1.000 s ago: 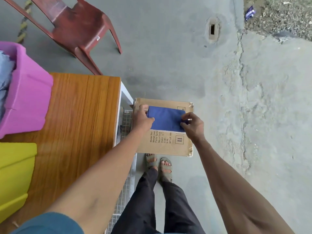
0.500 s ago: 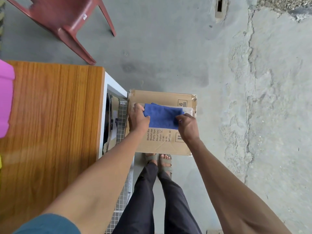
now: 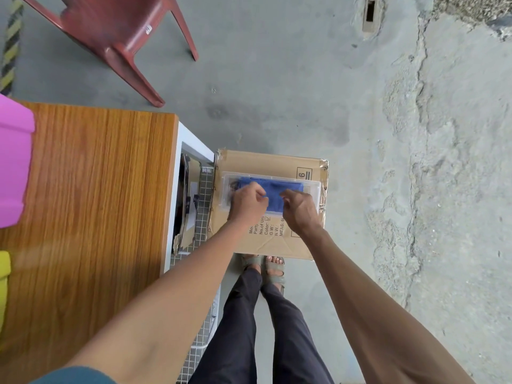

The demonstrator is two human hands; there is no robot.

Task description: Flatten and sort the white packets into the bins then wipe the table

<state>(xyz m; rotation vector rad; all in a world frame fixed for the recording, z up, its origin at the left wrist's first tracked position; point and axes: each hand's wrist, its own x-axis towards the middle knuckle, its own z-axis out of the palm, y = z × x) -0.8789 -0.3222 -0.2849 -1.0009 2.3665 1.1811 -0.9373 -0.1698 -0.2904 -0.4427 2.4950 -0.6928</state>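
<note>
Blue cloth (image 3: pixel 273 196) — soft, folded, in clear box (image 3: pixel 311 187)

From my feed the person's own body fills the lower half of the view — two bare forearms reaching out from the bottom edge. The left arm (image 3: pixel 166 303) shows a teal short sleeve (image 3: pixel 74 376) at the very bottom corner; I see no sleeve on the right arm (image 3: pixel 368 306), which is bare as far as the frame shows. The left hand (image 3: pixel 246 202) and right hand (image 3: pixel 297 210) wear no gloves, and I can make out no rings or watch. Below them are dark, charcoal-coloured trousers (image 3: pixel 249 328) — slim in the leg — and grey-green open-toed sandals (image 3: pixel 273 268) with broad straps across the feet.
</note>
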